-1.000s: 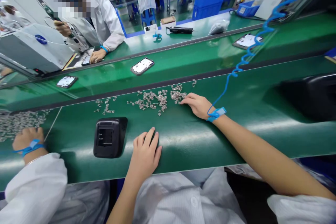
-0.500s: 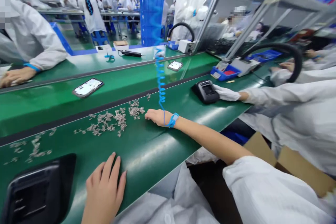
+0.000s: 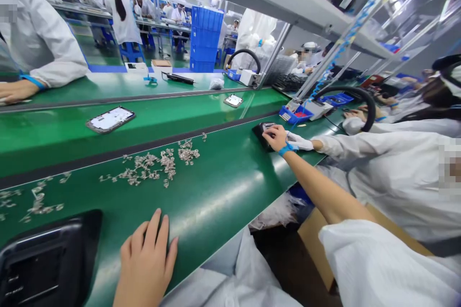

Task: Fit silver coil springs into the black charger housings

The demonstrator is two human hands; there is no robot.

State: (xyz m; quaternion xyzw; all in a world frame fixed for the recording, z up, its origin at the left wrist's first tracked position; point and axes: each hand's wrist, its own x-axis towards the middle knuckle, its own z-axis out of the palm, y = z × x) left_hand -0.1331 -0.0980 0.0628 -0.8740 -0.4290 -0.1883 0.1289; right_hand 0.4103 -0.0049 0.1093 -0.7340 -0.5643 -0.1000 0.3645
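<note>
My left hand lies on the green worktop with its fingers stretched out, holding nothing. Left of it sits a black plastic housing with a recessed middle. My right hand, in a blue wrist strap, reaches far right and has its fingers bent over a second black plastic housing, gripping its upper part. A co-worker's white-gloved hand is right beside that housing. Small metal clip-like pieces lie in loose heaps between my hands and the belt.
Beyond the worktop runs a green belt carrying a flat device part and a smaller one. A blue parts bin and a black hose stand to the right. Another person's hand rests at far left.
My right hand has moved from beside the metal pieces to the far black housing at the right, taking hold of it. My left hand stays flat. The view has turned slightly.
</note>
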